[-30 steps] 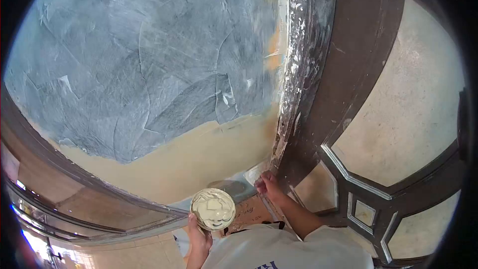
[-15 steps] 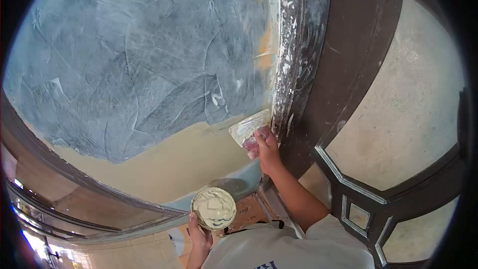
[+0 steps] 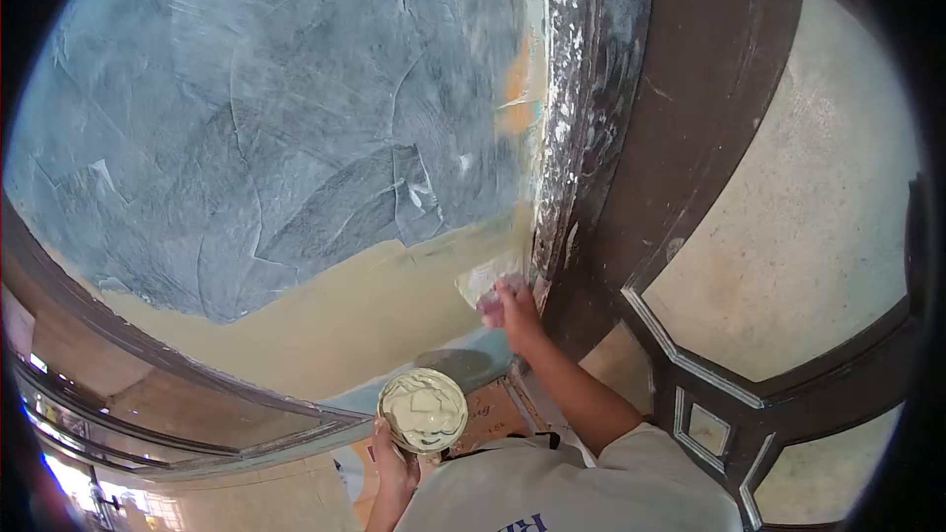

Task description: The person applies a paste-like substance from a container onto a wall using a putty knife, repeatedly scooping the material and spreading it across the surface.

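Note:
My right hand point(image 3: 514, 310) is closed on the reddish grip of a putty knife point(image 3: 481, 278), whose broad blade is caked with cream filler. The blade lies against the wall point(image 3: 325, 315), low down beside the dark door frame, over a cream-coated band. Above that band the wall is grey-blue with ridged trowel marks. Below my chest, my left hand point(image 3: 394, 463) grips a round tub point(image 3: 424, 412) from its left side. Thick cream filler fills the tub, its surface swirled and uneven.
The door frame point(image 3: 562, 128), spattered with white, runs up the wall's right edge. Right of it stands a dark panelled door point(image 3: 695, 118) with pale panels. Printed cardboard point(image 3: 491, 409) lies on the floor below. A dark ledge point(image 3: 177, 374) curves along the lower left.
My right hand has moved slightly down and left along the wall with the putty knife. More cream covers the wall near the frame. The tub stays nearly in place.

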`<state>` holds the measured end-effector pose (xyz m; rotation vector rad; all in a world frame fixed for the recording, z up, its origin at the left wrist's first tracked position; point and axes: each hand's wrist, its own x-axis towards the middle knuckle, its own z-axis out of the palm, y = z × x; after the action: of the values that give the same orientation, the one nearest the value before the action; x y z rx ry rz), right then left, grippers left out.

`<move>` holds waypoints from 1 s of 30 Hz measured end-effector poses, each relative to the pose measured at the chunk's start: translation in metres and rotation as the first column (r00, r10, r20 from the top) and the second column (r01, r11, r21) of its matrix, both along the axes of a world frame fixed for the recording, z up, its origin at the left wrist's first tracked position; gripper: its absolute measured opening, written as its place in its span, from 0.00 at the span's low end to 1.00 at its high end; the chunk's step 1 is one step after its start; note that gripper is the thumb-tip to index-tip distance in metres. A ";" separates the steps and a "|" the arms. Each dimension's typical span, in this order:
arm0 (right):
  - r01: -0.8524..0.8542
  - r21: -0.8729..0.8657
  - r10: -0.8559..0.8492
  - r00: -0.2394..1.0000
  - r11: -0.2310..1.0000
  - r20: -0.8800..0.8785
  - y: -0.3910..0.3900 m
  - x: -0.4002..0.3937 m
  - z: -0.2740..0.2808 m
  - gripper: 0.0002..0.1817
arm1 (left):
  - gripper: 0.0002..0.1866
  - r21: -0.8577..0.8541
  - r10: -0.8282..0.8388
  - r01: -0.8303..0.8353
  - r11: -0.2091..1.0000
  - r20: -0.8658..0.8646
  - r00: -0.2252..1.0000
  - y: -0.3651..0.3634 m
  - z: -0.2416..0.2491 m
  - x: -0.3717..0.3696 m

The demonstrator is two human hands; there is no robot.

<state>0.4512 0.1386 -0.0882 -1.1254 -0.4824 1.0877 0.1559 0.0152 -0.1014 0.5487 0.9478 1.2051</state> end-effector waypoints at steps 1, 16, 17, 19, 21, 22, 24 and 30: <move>0.000 -0.030 0.000 1.000 1.000 0.003 0.000 0.000 -0.052 0.14 | 0.27 -0.022 -0.005 0.005 1.000 -0.006 1.000 0.002 -0.004 -0.002; -0.323 -0.065 0.307 0.934 0.944 -0.181 -0.073 -0.008 -0.066 0.07 | 0.25 0.008 -0.056 0.056 0.998 0.102 0.993 0.029 0.032 -0.020; -0.329 -0.070 0.312 0.933 0.942 -0.181 -0.079 -0.017 -0.042 0.07 | 0.26 0.027 -0.044 0.042 0.999 0.069 0.997 0.031 0.037 -0.021; -0.462 -0.031 0.449 0.874 0.886 -0.185 -0.084 -0.037 -0.003 0.07 | 0.27 0.069 -0.076 0.070 0.995 0.078 0.994 0.036 0.046 -0.025; -0.552 -0.020 0.545 0.828 0.834 -0.132 -0.079 -0.049 0.004 0.07 | 0.27 0.126 -0.122 0.114 0.986 0.059 0.991 0.038 0.059 -0.027; -0.635 -0.014 0.632 0.771 0.773 -0.080 -0.077 -0.054 0.007 0.06 | 0.28 0.121 -0.120 0.110 0.987 0.080 0.990 0.040 0.057 -0.029; -0.653 -0.027 0.649 0.755 0.757 -0.094 -0.075 -0.060 0.015 0.06 | 0.28 0.157 -0.144 0.132 0.979 0.064 0.988 0.041 0.064 -0.033; -0.564 -0.118 0.558 0.826 0.818 -0.078 -0.076 -0.082 0.031 0.05 | 0.31 0.293 -0.137 0.170 0.941 -0.131 0.982 0.041 0.065 -0.051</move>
<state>0.3697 0.0627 -0.0575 -1.1028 -0.7479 1.6792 0.1052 0.0563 -0.0365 0.9255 0.7980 1.1944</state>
